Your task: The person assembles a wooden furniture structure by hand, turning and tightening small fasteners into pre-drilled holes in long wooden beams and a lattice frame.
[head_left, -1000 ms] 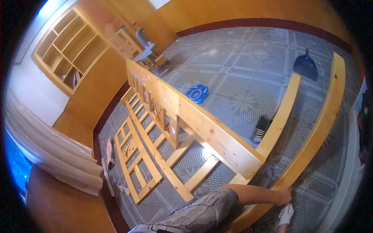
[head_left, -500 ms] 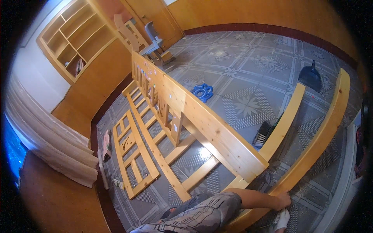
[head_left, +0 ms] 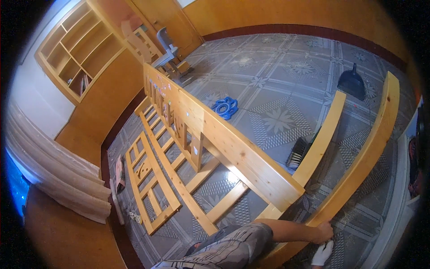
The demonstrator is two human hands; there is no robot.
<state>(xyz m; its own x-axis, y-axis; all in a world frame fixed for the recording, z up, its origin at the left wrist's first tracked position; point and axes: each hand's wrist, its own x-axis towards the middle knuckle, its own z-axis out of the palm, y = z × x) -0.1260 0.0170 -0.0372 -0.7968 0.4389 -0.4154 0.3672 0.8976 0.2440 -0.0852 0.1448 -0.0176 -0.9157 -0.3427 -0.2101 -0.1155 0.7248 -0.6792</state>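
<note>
The person's bare hand (head_left: 323, 232) reaches in from the lower edge and rests against the lower end of a long wooden rail (head_left: 365, 157); its grip appears to curl around the rail's edge, though the fingers are too small to tell how tightly. Which of the person's hands this is cannot be told. Just below it, a white-gloved hand (head_left: 323, 254) sits close to the same end of the rail; whether its grip is clenched or released cannot be told.

The rail lies on the patterned tile floor (head_left: 277, 76), running up toward the wall. Beside the rail, to its left, lies a shorter wooden board (head_left: 320, 139), and left of that stands a wide slatted bed panel (head_left: 210, 134) on edge. A brush (head_left: 296, 154) lies between the panel and the rail, touching the shorter board. A dark dustpan (head_left: 351, 83) sits near the rail's far end, and a blue coil (head_left: 225, 107) lies beyond the panel.
</note>
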